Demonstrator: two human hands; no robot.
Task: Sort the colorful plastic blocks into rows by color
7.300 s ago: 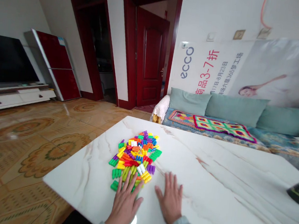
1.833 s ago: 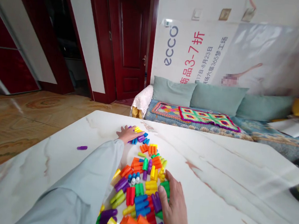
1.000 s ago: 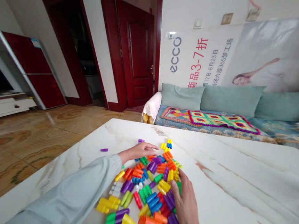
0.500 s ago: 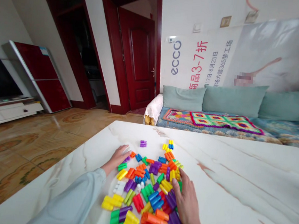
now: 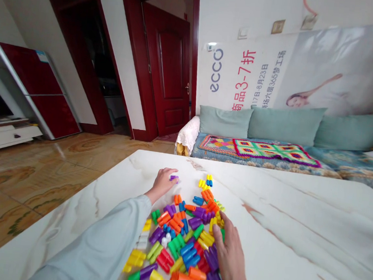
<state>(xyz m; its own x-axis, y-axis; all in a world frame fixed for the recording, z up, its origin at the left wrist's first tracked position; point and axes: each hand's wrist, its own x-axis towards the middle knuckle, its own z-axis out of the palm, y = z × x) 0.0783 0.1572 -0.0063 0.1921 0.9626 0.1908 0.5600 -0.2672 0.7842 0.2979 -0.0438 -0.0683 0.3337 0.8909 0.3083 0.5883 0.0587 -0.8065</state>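
Observation:
A spread of small coloured plastic blocks (image 5: 184, 240) lies on a white marble table (image 5: 295, 236). My left hand (image 5: 163, 182) reaches to the far edge of the spread, fingers curled on a purple block (image 5: 174, 178). My right hand (image 5: 230, 253) lies flat and open on the right side of the pile, fingers on purple and yellow blocks. A yellow and blue pair of blocks (image 5: 205, 181) sits just right of my left hand.
The table's left edge (image 5: 79, 200) drops to a patterned tile floor. Behind the table stands a sofa (image 5: 280, 148) with green cushions and a bright crocheted mat. A dark red door (image 5: 169, 69) and a TV cabinet (image 5: 1, 128) lie further off.
My left hand has moved from the pile's left edge out to the stray purple block at the far side and closed on it. My right hand has stayed on the pile.

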